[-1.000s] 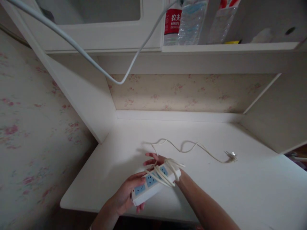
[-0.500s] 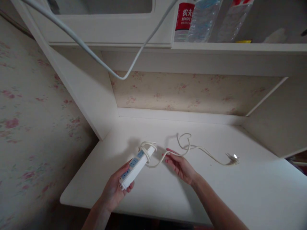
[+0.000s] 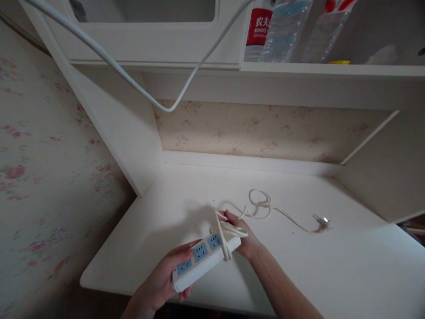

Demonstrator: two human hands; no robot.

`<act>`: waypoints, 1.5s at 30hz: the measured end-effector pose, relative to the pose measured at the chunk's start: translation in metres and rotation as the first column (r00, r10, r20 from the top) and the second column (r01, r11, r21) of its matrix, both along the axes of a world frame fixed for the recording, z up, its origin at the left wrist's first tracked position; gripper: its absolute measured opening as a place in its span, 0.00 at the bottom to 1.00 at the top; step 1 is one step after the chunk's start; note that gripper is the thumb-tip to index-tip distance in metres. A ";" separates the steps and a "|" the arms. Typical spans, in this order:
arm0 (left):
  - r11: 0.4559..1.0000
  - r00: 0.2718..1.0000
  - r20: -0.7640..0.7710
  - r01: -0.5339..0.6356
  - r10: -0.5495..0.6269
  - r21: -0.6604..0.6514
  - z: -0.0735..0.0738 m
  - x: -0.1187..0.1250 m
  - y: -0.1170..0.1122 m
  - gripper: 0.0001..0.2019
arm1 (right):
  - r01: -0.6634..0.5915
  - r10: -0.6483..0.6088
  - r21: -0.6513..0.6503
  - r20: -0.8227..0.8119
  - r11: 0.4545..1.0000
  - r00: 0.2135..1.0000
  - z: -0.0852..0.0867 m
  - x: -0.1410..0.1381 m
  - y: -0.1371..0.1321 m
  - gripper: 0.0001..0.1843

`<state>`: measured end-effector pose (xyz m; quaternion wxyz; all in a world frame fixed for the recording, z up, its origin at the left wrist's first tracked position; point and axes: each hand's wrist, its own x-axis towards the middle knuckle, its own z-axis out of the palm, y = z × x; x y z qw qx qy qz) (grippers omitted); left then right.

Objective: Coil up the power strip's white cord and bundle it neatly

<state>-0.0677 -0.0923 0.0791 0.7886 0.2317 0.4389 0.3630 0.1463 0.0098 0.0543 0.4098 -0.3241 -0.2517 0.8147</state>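
My left hand (image 3: 166, 274) grips the near end of a white power strip (image 3: 204, 266) with blue socket faces, thumb on top and fingers underneath. Loops of its cream cord (image 3: 224, 239) wrap around the far end of the strip. Just behind that end, my right hand (image 3: 244, 235) is closed on the cord, its fingers partly hidden by the loops. From there the cord runs over the desk in a loose coil to a plug (image 3: 322, 223) lying at the right.
The white desk (image 3: 133, 248) has a rounded front left corner. Above it, a shelf (image 3: 332, 70) holds several plastic bottles (image 3: 285, 33). A thick white cable (image 3: 169, 108) hangs down in front of the cabinet. Floral wallpaper (image 3: 49, 177) covers the left wall.
The power strip has come nearer to me and turned more level, moving right. My right hand has moved in beside its far end, and the loose cord has shifted on the desk.
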 end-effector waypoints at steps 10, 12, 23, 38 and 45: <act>0.922 0.929 0.029 -0.368 0.368 0.121 0.004 -0.025 0.005 0.25 | 0.187 -0.191 -0.039 -0.191 0.982 0.963 0.038 0.029 -0.012 0.18; 0.931 0.938 0.062 -0.346 0.341 0.112 0.008 -0.018 0.007 0.26 | 0.048 -0.055 -0.048 -0.158 0.998 0.986 0.022 0.009 -0.030 0.20; 0.967 0.963 0.114 -0.250 0.244 0.042 0.005 0.002 -0.006 0.28 | -0.264 0.280 0.095 -0.283 0.960 0.917 -0.018 -0.017 -0.050 0.17; 0.958 0.957 -0.148 -0.222 0.250 0.179 -0.003 -0.015 -0.016 0.30 | 0.053 -0.164 0.329 0.322 0.943 0.932 0.040 0.040 0.013 0.23; 0.850 0.887 0.031 -0.450 0.460 0.273 0.004 -0.042 -0.017 0.29 | 0.322 -0.382 0.246 0.264 0.914 0.885 0.011 0.095 0.018 0.19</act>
